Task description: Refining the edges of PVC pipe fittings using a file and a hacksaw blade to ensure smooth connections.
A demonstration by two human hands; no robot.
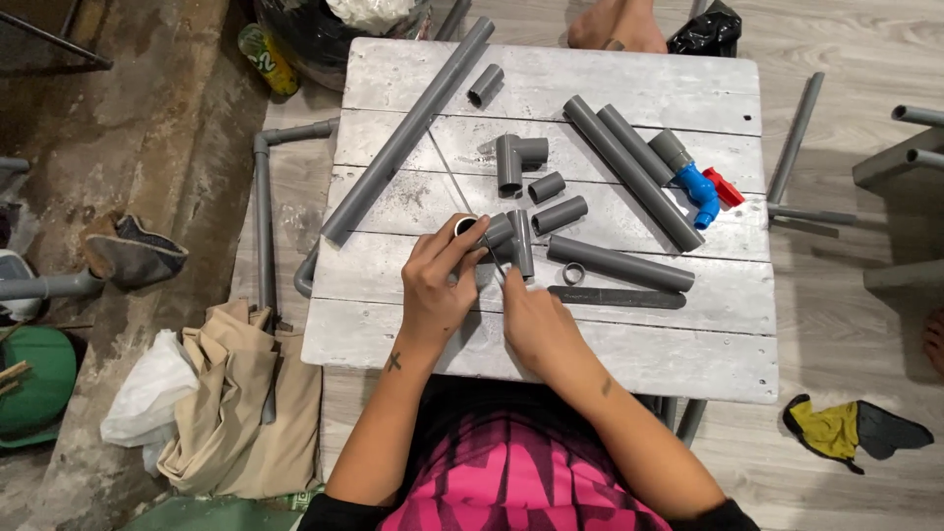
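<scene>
My left hand (438,285) grips a grey pipe fitting assembly (506,239) near the middle of a whitewashed wooden table (629,339), thumb and fingers around its open round end. My right hand (531,320) is closed beside it, pinching something thin and pale against the fitting; what it is I cannot tell. Just behind lie a grey tee fitting (513,160) and two short pipe stubs (559,214). To the right lie a medium pipe (619,264), a small grey ring (574,272) and a dark flat strip (617,297).
A long grey pipe (408,130) crosses the table's left side diagonally. Two more pipes and a blue valve with red handle (703,190) lie at right. Beige cloth (241,403) and a white bag (147,398) lie on the floor at left; another person's foot (618,25) shows beyond the table.
</scene>
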